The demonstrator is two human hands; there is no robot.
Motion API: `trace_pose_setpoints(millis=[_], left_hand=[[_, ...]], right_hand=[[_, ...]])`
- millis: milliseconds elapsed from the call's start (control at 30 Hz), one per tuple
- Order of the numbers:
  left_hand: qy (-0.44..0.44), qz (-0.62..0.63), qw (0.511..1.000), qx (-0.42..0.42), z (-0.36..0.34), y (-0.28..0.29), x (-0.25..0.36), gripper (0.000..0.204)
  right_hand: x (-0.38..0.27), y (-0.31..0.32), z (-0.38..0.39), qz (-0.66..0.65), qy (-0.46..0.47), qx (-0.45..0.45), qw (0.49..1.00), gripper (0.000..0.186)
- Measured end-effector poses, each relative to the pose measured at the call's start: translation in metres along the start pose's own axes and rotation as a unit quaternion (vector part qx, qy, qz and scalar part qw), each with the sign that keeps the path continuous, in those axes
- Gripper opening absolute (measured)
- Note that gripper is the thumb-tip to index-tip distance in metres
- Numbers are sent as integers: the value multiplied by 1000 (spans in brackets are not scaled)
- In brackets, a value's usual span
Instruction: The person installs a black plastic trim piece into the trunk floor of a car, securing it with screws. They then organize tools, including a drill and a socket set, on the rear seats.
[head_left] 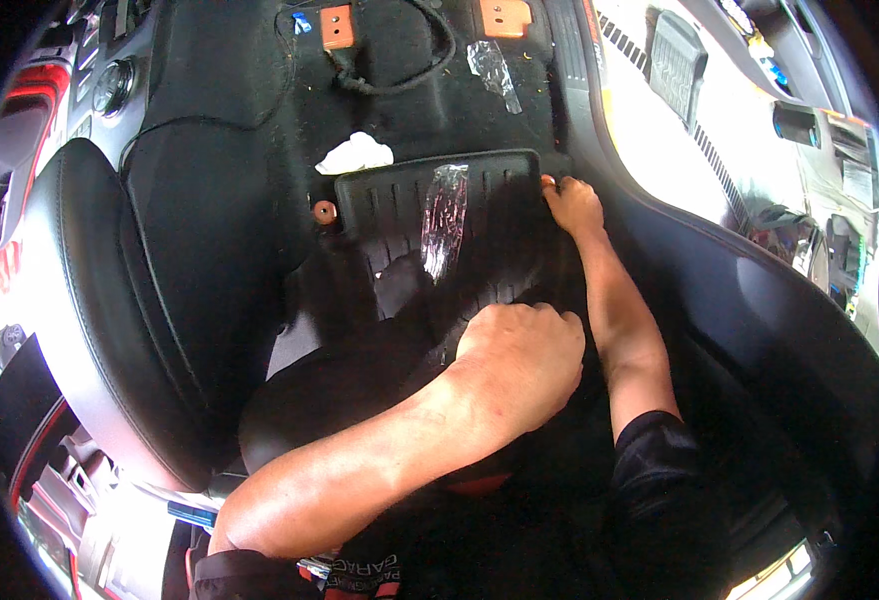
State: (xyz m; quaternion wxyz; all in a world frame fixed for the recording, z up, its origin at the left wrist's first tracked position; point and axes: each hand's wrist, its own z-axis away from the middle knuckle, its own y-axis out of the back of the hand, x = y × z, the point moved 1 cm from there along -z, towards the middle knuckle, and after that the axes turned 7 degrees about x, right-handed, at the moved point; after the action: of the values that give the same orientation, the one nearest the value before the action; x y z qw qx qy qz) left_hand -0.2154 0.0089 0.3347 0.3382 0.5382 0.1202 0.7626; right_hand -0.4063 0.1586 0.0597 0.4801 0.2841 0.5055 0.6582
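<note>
The person leans into a car and works on a black rubber floor mat (479, 215) that lies on the dark carpet (399, 110) in front of the black seat (109, 300).

The left hand (519, 365) sits on the near part of the mat. Its fingers are curled down and bunched together, and they look like they grip the mat's near edge, but the fingertips are hidden, so I cannot tell for sure.

The right hand (571, 205) reaches out to the far right corner of the mat. Its fingers are closed around that corner, next to the door sill (649, 150).

A strip of clear crinkly plastic (444, 220) lies on the middle of the mat. A crumpled white paper (356, 153) lies on the carpet just past the mat's far left corner. A small orange round clip (324, 212) sits just beside the mat's left edge. Farther off, a black cable (399, 80) loops on the carpet, and another bit of clear wrap (494, 72) lies near it.
</note>
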Motion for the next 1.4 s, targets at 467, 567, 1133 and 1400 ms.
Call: trace_pose_setpoints(millis=[467, 567, 1133, 1400], left_hand=[[-14, 12, 998, 54, 6, 3, -1, 31], [-16, 13, 999, 39, 5, 4, -3, 32], [-17, 10, 1000, 16, 1, 2, -3, 31], [-14, 10, 1000, 13, 2, 5, -3, 30]], right_hand=[[-6, -4, 6, 18, 40, 38, 998, 36], [1, -10, 4, 2, 48, 58, 997, 33], [-2, 0, -2, 51, -74, -22, 996, 61], [-4, -3, 5, -19, 31, 25, 999, 31]])
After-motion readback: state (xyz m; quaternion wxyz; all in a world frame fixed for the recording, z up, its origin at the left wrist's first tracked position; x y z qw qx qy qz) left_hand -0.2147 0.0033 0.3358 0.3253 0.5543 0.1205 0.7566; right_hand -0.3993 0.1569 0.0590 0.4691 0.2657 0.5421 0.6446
